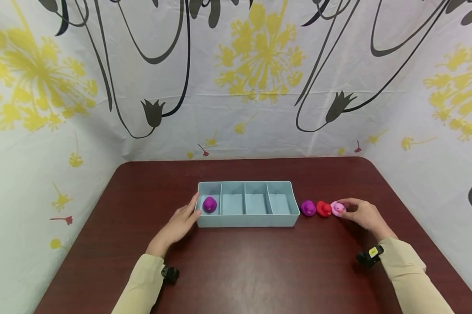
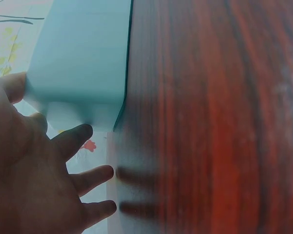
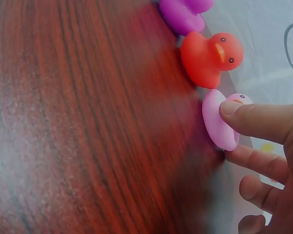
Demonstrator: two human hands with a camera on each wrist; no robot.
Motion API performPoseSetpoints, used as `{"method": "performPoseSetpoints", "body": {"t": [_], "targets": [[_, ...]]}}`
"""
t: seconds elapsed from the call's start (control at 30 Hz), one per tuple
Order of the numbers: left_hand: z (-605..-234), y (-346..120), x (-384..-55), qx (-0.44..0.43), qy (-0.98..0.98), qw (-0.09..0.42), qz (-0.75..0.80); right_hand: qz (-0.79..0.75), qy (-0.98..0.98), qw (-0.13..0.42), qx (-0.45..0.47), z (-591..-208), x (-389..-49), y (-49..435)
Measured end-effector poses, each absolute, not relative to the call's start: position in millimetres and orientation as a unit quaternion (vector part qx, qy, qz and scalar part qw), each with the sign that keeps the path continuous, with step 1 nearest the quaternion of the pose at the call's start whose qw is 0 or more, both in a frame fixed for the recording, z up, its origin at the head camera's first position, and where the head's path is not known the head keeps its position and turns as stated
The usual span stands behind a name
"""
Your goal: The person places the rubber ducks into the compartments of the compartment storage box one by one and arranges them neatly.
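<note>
A pale blue box with several compartments (image 1: pixel 245 221) stands on the table, a purple rubber duck (image 1: pixel 210 204) in its leftmost compartment. My left hand (image 1: pixel 179 224) rests against the left end of the box, its fingers spread and fairly straight in the left wrist view. To the right of the box, a second purple duck (image 1: pixel 308 208), a red duck (image 1: pixel 323 209) and a pink duck (image 1: pixel 338 209) sit in a row. With thumb and index finger, my right hand (image 1: pixel 366 216) pinches the pink duck at the row's right end. The other fingers of that hand are loosely bent.
The dark red-brown wooden table (image 1: pixel 251 270) has rounded far corners. Behind it and at both sides hangs a white cloth (image 1: pixel 259 131) with yellow and grey flower prints.
</note>
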State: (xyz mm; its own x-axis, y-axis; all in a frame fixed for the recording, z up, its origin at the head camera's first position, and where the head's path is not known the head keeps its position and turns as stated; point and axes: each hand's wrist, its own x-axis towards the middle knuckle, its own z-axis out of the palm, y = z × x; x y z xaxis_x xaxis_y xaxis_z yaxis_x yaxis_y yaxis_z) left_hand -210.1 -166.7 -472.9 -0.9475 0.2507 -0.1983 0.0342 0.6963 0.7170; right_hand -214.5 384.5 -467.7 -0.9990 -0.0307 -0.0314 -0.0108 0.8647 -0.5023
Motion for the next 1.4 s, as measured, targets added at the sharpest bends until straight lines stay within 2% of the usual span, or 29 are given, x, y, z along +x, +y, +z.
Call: {"method": "performPoseSetpoints", "body": {"t": [0.23,0.53,1.4], "targets": [[-472.3,-166.7,-208.2,0.077,0.910,0.142,0.382,-0.259,0.966,0.015,-0.001,-472.4,-212.4,383.6],[-476.9,-165.8,-204.4,0.070,0.906,0.147,0.390,-0.258,0.966,-0.016,-0.003,-470.4,-207.4,383.1],[-471.2,-167.2,-209.3,0.081,0.907,0.142,0.388,-0.268,0.963,-0.031,-0.021,-438.8,-217.1,376.7]]}}
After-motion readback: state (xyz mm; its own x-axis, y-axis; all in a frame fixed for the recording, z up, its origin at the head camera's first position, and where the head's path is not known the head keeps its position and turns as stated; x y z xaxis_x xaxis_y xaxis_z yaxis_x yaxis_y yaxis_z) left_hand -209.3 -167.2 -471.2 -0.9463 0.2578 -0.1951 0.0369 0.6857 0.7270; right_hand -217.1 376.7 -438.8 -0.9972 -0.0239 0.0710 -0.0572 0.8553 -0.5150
